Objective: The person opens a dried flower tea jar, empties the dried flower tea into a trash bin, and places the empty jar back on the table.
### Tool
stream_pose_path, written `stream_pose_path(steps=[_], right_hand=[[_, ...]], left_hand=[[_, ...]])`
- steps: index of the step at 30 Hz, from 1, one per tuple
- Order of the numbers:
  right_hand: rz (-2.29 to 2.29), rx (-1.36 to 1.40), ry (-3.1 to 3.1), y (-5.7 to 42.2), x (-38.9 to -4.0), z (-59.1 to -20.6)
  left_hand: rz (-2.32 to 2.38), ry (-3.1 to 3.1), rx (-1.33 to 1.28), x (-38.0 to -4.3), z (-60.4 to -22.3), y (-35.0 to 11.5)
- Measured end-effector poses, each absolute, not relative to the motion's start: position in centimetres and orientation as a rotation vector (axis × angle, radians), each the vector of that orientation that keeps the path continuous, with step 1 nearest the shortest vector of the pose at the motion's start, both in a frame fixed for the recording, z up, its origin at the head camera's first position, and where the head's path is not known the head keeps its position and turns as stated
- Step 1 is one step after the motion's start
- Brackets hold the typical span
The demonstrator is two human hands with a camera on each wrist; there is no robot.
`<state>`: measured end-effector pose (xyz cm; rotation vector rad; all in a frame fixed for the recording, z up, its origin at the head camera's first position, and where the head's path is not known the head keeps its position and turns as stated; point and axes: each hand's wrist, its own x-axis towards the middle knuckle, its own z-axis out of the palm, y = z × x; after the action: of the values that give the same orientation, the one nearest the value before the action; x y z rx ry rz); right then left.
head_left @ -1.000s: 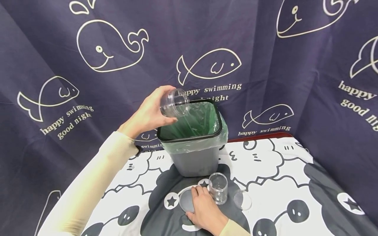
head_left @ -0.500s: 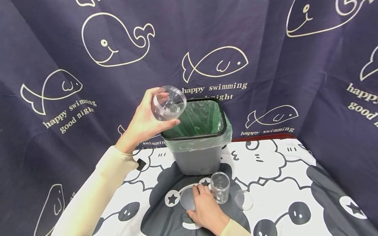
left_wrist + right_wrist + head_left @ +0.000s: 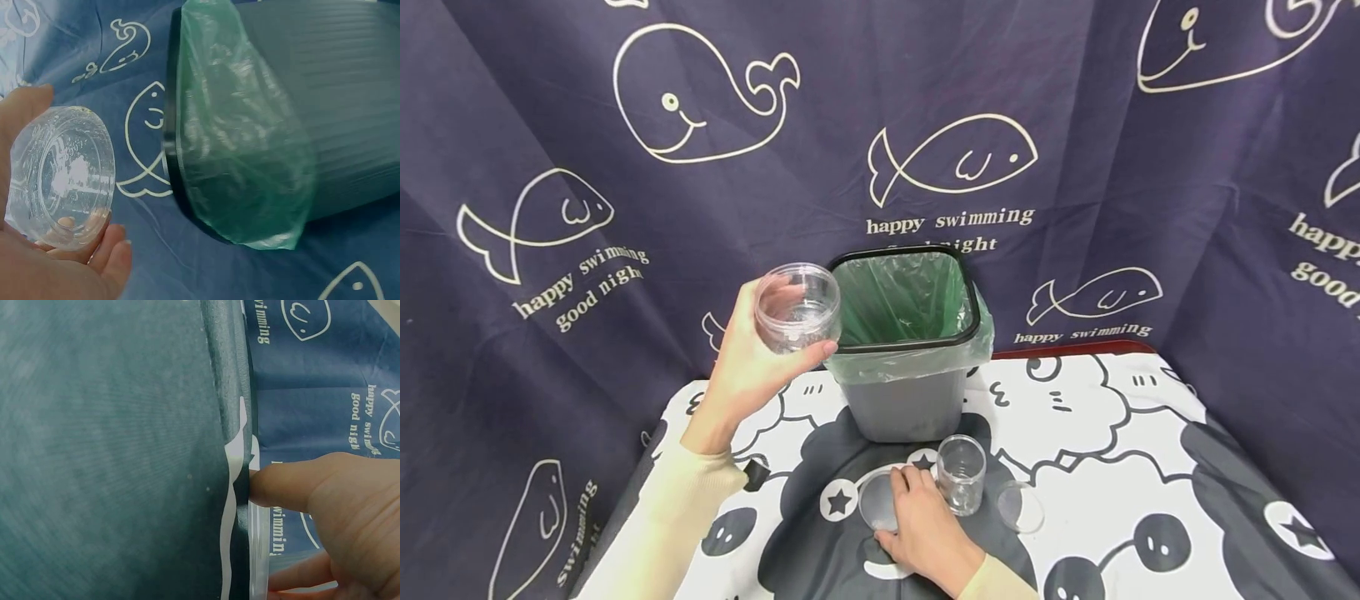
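Note:
My left hand [image 3: 737, 375] grips a clear plastic jar [image 3: 799, 312], thumb on the near side, in the air just left of the bin. Its mouth faces up and I see nothing inside. In the left wrist view the same jar [image 3: 69, 181] lies within the curve of the fingers, apart from the bin. On the cloth, my right hand [image 3: 928, 529] holds a flat round clear lid [image 3: 872, 502] by its edge, the thumb at the near side. The right wrist view shows the thumb against the lid's rim [image 3: 259, 556]; the fingertips are partly hidden.
A grey bin [image 3: 902, 408] with a green liner stands behind the right hand. A second clear jar [image 3: 961, 475] stands upright beside that hand, and another round lid [image 3: 1021, 507] lies right of it. Dark blue printed curtain [image 3: 880, 83] hangs around the cartoon-printed cloth [image 3: 1105, 533].
My left hand has drawn the jar from over the bin's left edge down and left, turning its mouth from sideways to upward. My right hand stays at the lid.

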<state>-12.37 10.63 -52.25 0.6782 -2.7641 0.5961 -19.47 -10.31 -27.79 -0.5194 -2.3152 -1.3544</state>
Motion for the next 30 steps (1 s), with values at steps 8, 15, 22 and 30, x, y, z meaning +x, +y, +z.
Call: stream_pose_path(steps=[8, 15, 22, 30], right_hand=[[0.566, 0.677, -2.738, 10.7, -12.2, -52.1], [0.584, 0.686, -2.741, 10.6, -12.3, -52.1], [0.587, 0.666, -2.735, 10.5, -12.7, -51.9], [0.583, 0.670, -2.735, 10.2, -12.7, -51.9]], left_hand=[[-1.427, -2.284, -0.442, -17.6, -31.1, -11.4], [-1.507, -2.339, -0.459, -15.2, -34.9, -11.6], [-1.560, -2.461, -0.470, -13.6, -38.4, -11.9], [-1.586, -2.637, -0.375, -14.3, -43.6, -12.8]])
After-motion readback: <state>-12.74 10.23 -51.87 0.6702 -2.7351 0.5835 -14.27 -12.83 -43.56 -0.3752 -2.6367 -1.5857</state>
